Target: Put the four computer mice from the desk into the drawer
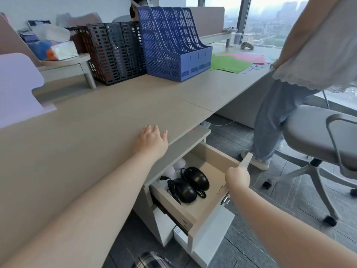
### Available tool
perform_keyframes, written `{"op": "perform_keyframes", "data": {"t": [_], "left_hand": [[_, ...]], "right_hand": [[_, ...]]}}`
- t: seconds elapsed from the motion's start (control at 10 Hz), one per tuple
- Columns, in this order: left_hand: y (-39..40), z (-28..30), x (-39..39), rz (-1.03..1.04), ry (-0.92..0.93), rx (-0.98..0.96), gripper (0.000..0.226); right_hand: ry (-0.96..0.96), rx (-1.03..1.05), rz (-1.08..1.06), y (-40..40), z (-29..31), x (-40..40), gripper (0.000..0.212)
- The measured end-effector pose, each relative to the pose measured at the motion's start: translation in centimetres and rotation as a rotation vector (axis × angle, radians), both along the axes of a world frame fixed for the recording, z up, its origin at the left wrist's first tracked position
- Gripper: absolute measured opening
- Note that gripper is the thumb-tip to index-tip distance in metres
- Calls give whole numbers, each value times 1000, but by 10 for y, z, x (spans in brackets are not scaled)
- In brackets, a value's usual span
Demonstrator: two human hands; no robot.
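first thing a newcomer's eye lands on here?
Probably the open drawer at lower centre, with two black mice lying side by side inside, cords bundled, and the right hand gripping its front edge. Next, the left hand spread flat on the desk, and the blue file rack behind.

Counter, beige, bare in the foreground; left hand flat near its front edge, fingers spread. Drawer open below; right hand closed on its front panel. Inside: two black corded mice side by side, two white mice partly hidden behind. Blue file rack and black file rack at rear.
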State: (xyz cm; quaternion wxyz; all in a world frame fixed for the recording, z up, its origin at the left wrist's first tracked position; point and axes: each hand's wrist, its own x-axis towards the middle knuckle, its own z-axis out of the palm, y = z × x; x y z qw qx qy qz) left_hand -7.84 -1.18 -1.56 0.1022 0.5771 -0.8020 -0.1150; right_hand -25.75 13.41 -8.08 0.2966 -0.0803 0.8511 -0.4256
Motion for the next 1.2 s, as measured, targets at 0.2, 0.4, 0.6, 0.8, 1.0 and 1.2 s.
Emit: {"op": "perform_keyframes", "data": {"t": [0.2,0.4,0.6,0.8,1.0,1.2], "left_hand": [[-24,-3,9,-25,-103,-9,57],[-39,-6,9,-51,-113,-17,58],[-41,-8,8,-47,-104,-31,57],[-41,-9,7,-46,-97,-48,58],[-39,-8,6,-44,-95,-46,58],[-36,-4,7,-35,-59,-43,57]], "right_hand": [[6,-157,15,-41,-14,8,36],[-79,-209,126,-63,-25,37,49],[-112,-168,299,-84,-32,57,56],[-113,-176,334,-96,-38,66,61],[71,-41,459,-101,-39,61,28],[145,77,639,-95,-28,47,56]]}}
